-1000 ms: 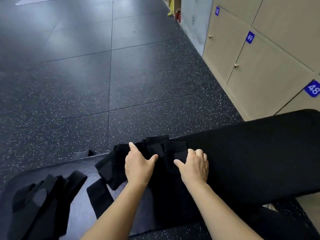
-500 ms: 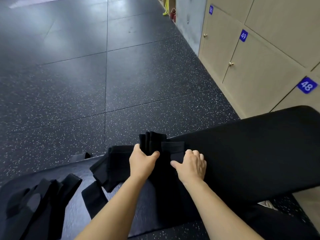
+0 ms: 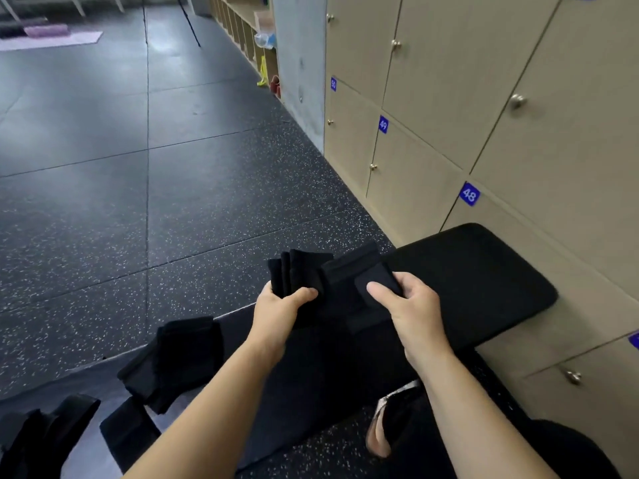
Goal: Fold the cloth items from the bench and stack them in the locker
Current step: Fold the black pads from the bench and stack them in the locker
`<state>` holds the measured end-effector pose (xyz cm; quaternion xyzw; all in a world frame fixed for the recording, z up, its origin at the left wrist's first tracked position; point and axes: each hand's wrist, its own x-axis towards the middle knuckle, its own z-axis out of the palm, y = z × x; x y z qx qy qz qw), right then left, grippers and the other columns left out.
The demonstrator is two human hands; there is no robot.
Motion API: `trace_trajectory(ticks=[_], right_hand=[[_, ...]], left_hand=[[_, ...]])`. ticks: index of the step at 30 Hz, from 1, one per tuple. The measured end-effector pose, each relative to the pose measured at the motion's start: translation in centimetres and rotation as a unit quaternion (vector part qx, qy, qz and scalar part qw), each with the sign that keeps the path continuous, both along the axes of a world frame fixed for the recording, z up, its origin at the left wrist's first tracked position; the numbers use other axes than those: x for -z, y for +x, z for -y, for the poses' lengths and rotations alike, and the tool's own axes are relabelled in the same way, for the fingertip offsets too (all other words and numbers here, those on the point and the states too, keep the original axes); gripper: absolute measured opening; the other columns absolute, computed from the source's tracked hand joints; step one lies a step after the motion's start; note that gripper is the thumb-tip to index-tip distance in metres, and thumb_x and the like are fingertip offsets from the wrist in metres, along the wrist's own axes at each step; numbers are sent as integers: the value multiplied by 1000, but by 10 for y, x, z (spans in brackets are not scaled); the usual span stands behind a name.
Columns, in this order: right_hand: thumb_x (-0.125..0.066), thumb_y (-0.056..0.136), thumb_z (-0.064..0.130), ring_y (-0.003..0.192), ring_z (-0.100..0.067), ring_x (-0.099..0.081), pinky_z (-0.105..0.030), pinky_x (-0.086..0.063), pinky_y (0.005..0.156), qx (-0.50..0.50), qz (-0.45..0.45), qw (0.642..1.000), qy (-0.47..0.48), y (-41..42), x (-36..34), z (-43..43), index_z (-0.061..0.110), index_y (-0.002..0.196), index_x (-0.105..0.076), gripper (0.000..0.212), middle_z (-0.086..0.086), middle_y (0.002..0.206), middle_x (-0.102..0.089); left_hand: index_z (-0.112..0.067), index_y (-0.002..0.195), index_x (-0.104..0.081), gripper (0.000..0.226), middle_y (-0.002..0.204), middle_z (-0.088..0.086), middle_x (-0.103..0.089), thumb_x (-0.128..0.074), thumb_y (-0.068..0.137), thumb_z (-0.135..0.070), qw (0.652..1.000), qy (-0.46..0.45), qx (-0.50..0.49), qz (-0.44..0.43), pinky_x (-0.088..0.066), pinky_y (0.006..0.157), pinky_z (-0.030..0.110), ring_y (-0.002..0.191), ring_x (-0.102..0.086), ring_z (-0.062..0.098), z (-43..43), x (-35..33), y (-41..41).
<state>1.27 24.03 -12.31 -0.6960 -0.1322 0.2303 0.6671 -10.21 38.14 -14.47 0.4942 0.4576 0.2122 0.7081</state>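
Black folded cloth (image 3: 332, 281) is held up between both hands, over the left part of the padded black desk (image 3: 484, 281) and apparently lifted clear of it rather than lying flat. The left grip (image 3: 276, 309) is closed on the cloth's left end, thumb on top and fingers underneath, right where several layered edges fan out; pinching there likely keeps those layers from slipping apart. The right grip (image 3: 411, 305) is closed on the opposite end, its thumb pressed down on a top flap, which seems meant to stop that flap from springing open. Holding both ends at once keeps the bundle compact and square, as suits a piece that is ready to be carried. More dark cloth items (image 3: 179, 354) lie rumpled on the desk to the left, and another loose heap (image 3: 45, 430) sits at its near left corner, so folding is judged only partly done. The wooden lockers (image 3: 432, 174) stand along the right, just past the desk's far end, and every door in view, including the one numbered 48 (image 3: 469, 194), is closed. Stacking would probably need one hand freed for a knob, and that risks the fold loosening.
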Motion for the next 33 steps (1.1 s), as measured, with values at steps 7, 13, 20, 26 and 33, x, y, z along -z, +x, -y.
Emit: trace_trajectory(ticks=[7, 13, 20, 26, 33], right_hand=[[-73, 80, 7, 77, -19, -71, -28, -57, 69, 41, 41, 996, 73, 35, -74, 102, 8, 91, -71, 11, -7, 84, -74], [-73, 77, 1, 75, -20, -70, -26, -54, 67, 49, 55, 996, 48, 55, -97, 186, 2, 92, -71, 15, -10, 83, -73], [-71, 78, -6, 70, -14, -69, -22, -56, 64, 92, 70, 993, 20, 62, -106, 259, 4, 91, -71, 16, -5, 78, -73], [-73, 78, -2, 68, -9, -69, -19, -52, 58, 140, 84, 987, -1, 71, -105, 307, 11, 89, -70, 18, 3, 73, -72], [-77, 77, 10, 89, -7, -68, -16, -53, 70, 269, 86, 959, -9, 86, -86, 367, 15, 107, -68, 32, 0, 101, -71]], left_hand=[[-6, 115, -60, 35, 96, 13, -75, -70, 81, -3, 977, -83, 174, 90, -57, 61, 32, 81, -74, 25, 90, -55, 59], [-11, 115, -58, 28, 88, 7, -75, -58, 90, 2, 939, -105, 303, 129, -57, 56, 29, 74, -73, 20, 170, -85, 92], [-10, 112, -69, 29, 103, 11, -74, -55, 92, -25, 903, -188, 374, 102, -57, 84, 42, 93, -70, 27, 227, -102, 119], [-11, 104, -74, 41, 105, 10, -75, -64, 83, -45, 868, -204, 445, 88, -61, 69, 32, 88, -73, 22, 276, -114, 145], [-8, 113, -69, 32, 101, 11, -75, -67, 86, -24, 877, -204, 427, 79, -57, 58, 26, 83, -74, 21, 340, -100, 176]])
